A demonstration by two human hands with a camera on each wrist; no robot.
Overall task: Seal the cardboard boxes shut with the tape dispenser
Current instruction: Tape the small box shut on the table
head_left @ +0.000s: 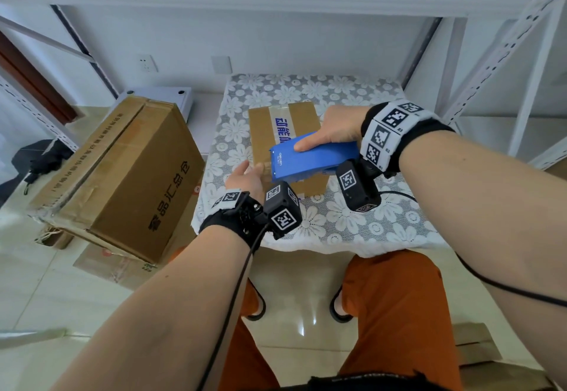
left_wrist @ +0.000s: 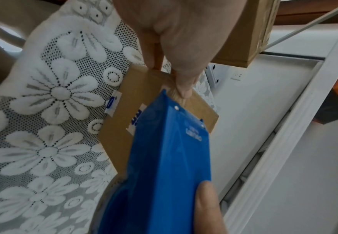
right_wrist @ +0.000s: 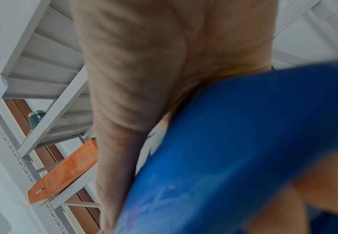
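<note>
A small cardboard box [head_left: 264, 132] [left_wrist: 138, 95] lies on the lace-covered table [head_left: 352, 221], with a strip of clear tape with blue lettering [head_left: 280, 125] along its top. My right hand [head_left: 333, 129] [right_wrist: 154, 71] grips the blue tape dispenser [head_left: 310, 162] [left_wrist: 170, 158] [right_wrist: 244, 142], thumb on its side, and holds it over the near part of the box. My left hand [head_left: 247, 175] [left_wrist: 174, 39] reaches to the box's near left edge. Its straight fingertips [left_wrist: 184, 90] rest on the box top just ahead of the dispenser's nose.
A large cardboard box [head_left: 122, 175] sits tilted to the left of the table, on flattened cardboard on the floor. White metal shelving [head_left: 497, 62] surrounds the table, with an orange box [right_wrist: 64, 174] on a shelf. A black bag [head_left: 40, 157] lies far left.
</note>
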